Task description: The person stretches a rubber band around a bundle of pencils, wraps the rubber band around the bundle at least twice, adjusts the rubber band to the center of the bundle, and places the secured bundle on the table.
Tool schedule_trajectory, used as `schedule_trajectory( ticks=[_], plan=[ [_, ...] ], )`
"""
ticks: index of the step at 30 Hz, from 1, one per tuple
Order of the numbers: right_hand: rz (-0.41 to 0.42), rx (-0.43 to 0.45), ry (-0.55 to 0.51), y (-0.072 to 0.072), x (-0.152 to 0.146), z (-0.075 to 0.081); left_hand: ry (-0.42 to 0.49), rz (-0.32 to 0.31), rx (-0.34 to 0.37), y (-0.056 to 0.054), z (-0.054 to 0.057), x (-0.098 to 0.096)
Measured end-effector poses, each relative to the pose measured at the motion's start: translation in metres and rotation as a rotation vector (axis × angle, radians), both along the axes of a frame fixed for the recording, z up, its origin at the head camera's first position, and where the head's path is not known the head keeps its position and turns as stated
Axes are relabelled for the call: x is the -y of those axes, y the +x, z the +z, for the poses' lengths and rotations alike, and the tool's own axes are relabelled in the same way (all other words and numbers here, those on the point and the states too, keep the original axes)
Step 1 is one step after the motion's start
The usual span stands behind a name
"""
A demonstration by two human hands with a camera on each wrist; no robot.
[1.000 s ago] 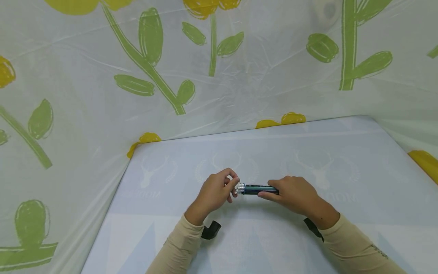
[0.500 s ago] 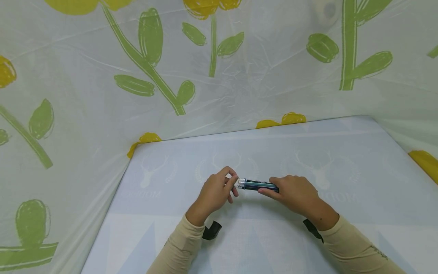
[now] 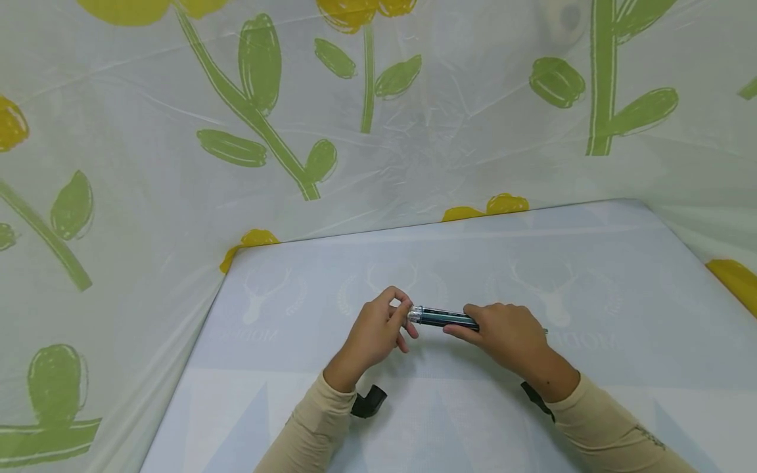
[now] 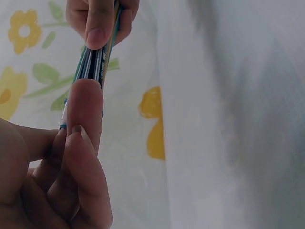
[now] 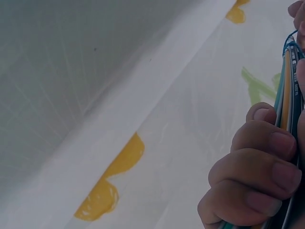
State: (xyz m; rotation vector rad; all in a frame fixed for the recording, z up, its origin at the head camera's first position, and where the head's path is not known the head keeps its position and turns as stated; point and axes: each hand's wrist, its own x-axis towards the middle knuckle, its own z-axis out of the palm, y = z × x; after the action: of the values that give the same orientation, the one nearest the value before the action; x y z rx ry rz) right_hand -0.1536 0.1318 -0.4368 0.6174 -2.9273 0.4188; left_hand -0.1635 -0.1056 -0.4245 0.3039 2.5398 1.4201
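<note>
A bundle of pencils [image 3: 445,318] in dark, teal and orange lies sideways between the two hands, over the table. My right hand [image 3: 510,335] grips it, fingers curled round the shafts in the right wrist view. Around the whitish left ends runs a thin blue rubber band [image 5: 287,46], with a strand stretched toward the left hand. My left hand [image 3: 372,332] is at those ends, thumb and index finger pinching the band. In the left wrist view the left fingers [image 4: 86,102] cover most of the banded end.
Beneath the hands is a table [image 3: 284,420] with a pale cover printed with faint deer heads. A white curtain [image 3: 467,131] with green and yellow flowers hangs along its back and left edges. Dark wrist mounts [image 3: 369,402] stick out below the sleeves.
The bundle's left end has risen slightly and tilted, and its tail now shows past the right hand. The left hand keeps close to the banded ends, its fingertips shifting a little.
</note>
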Motion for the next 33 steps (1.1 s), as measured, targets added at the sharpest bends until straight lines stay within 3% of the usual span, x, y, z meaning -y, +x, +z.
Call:
schedule_trajectory(
  ticks=[33],
  plan=[
    [-0.023,0.003,0.015,-0.0008,-0.0007,0.0010,-0.095,-0.001,-0.138,0.0040,-0.0006,-0.0090]
  ],
)
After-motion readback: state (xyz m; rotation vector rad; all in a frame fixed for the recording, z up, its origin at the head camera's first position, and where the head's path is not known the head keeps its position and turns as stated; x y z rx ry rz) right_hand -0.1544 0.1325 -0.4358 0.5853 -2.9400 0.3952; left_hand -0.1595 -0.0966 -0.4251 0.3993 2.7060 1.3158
